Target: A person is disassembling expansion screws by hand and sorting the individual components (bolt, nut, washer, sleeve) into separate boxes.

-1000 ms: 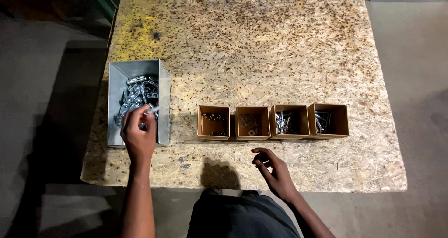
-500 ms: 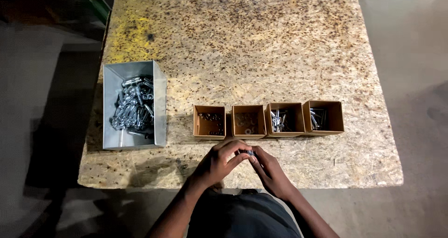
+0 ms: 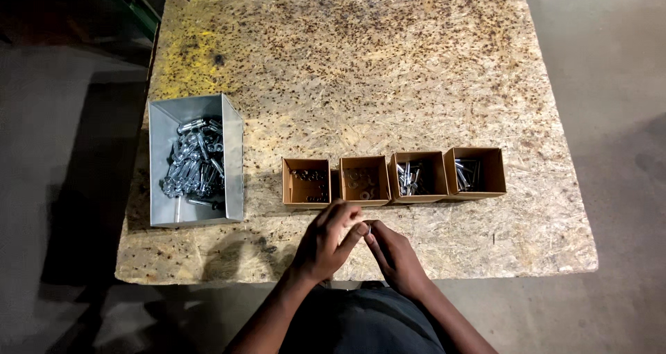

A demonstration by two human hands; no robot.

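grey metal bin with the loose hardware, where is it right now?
In the head view the grey metal bin sits at the table's left edge, left of the four cardboard boxes, apart from both hands.

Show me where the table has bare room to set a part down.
The widest free patch is the far half of the table, beyond the four cardboard boxes and the grey bin. A bare strip lies between bin and first box, another right of the last box. The near edge is crowded by the left hand and right hand.
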